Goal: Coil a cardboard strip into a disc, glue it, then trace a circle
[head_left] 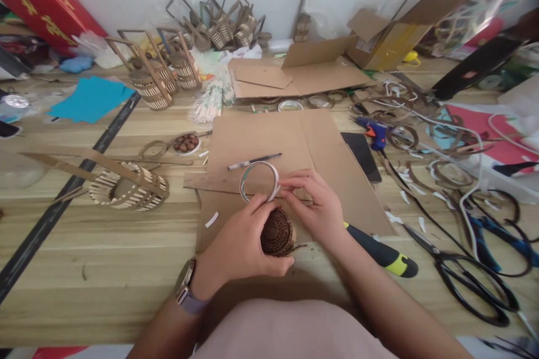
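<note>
My left hand is closed around a tightly coiled brown woven roll, its spiral end facing up. Just beyond its fingers, a thin white tape roll with a greenish inner side stands on edge. My left index finger touches the lower rim of this ring. The thumb and fingertips of my right hand pinch at the tape roll's right edge; any loose tape end between them is too small to make out. Under both hands lies a flat cardboard sheet, with a pen just behind the ring.
At left lies a slatted basket near a bowl of nuts. Right of my arm are a black-and-green handled tool, scissors and a blue glue gun with cords. Several small baskets stand behind.
</note>
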The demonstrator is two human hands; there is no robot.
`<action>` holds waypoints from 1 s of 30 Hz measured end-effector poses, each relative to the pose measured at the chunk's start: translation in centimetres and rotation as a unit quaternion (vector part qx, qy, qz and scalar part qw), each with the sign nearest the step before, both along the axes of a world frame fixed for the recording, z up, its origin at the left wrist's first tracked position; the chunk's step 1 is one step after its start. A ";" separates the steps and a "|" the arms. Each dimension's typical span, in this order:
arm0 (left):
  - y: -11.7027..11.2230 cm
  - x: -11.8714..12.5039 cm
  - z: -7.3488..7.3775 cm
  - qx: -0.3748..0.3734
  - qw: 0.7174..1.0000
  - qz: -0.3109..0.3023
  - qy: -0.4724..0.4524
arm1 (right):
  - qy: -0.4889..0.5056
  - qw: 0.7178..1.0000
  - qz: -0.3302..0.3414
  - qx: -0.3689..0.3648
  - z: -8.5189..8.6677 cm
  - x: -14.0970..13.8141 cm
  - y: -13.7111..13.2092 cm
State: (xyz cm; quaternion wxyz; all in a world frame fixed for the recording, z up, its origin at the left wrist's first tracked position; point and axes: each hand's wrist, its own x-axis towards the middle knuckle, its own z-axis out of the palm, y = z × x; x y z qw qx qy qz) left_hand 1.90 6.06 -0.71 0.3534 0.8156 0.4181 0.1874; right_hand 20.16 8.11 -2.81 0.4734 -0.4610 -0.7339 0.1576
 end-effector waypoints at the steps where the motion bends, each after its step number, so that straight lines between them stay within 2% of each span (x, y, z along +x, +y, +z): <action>1: 0.0 0.0 0.0 0.002 1.000 0.001 0.003 | 0.002 1.000 -0.002 0.003 0.1 0.0 0.0; 5: -0.1 -0.1 0.2 -0.016 1.000 -0.009 -0.001 | -0.018 1.000 -0.010 0.011 0.6 0.6 0.2; 10: 0.0 -0.3 0.7 -0.044 0.998 -0.035 -0.022 | -0.006 0.997 -0.076 0.009 0.8 1.8 0.6; 16: -0.1 -0.2 0.3 -0.012 0.999 0.030 0.008 | -0.010 0.995 -0.098 0.006 0.4 2.3 0.3; 19: -0.2 0.0 0.0 0.004 0.999 0.028 0.033 | 0.027 0.994 -0.104 -0.024 -0.1 2.5 0.4; 22: -0.2 0.2 0.0 0.016 0.998 0.030 0.061 | 0.052 0.987 -0.147 -0.028 -0.4 2.9 0.6; 25: -0.2 0.4 0.0 0.024 0.995 0.042 0.089 | -0.048 0.984 -0.165 0.046 -0.2 2.9 0.6; 28: -0.3 0.6 0.0 0.024 0.993 0.032 0.108 | -0.195 0.966 -0.095 0.138 0.1 2.3 0.4; 30: -0.3 0.7 0.0 0.022 0.993 0.023 0.115 | -0.249 0.950 -0.069 0.177 0.1 1.8 0.3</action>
